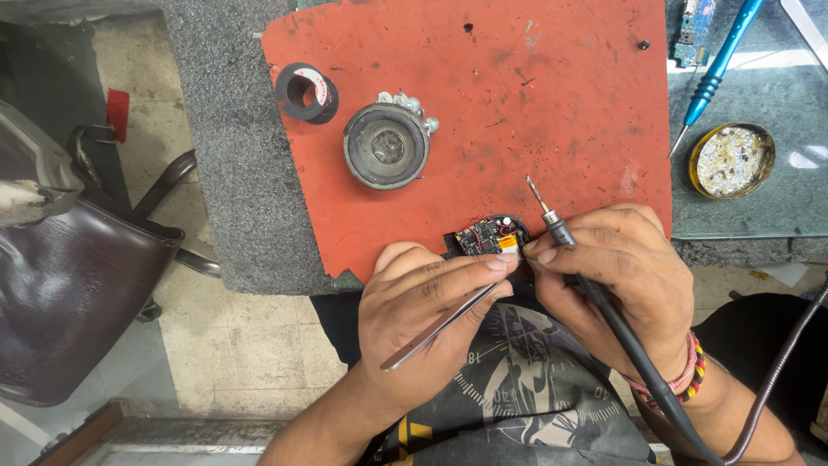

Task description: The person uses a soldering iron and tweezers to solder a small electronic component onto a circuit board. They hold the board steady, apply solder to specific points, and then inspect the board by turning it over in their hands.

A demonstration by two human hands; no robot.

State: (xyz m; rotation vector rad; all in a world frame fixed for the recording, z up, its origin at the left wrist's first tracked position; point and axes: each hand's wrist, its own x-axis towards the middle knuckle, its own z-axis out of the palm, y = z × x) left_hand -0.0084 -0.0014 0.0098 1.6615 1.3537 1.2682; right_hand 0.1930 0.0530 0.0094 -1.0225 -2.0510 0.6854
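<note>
**Orange Mat, Open Circuit Board at Its Near Edge**

Orange rubber mat (552, 112) carries a solder-wire spool (306, 91) near its far left corner and a grey round speaker (386, 146) beside it. At the near edge lies a small circuit board (489, 236), casing off, components bare. The left hand (423, 324) pinches metal tweezers (440, 328), their tips at the board. The right hand (621, 276) grips a soldering iron (561, 231), tip angled up, off the board. Work looks midway. Off the mat's right edge sit a blue screwdriver (716, 73) and flux tin (731, 160); nothing blocks the board.
</note>
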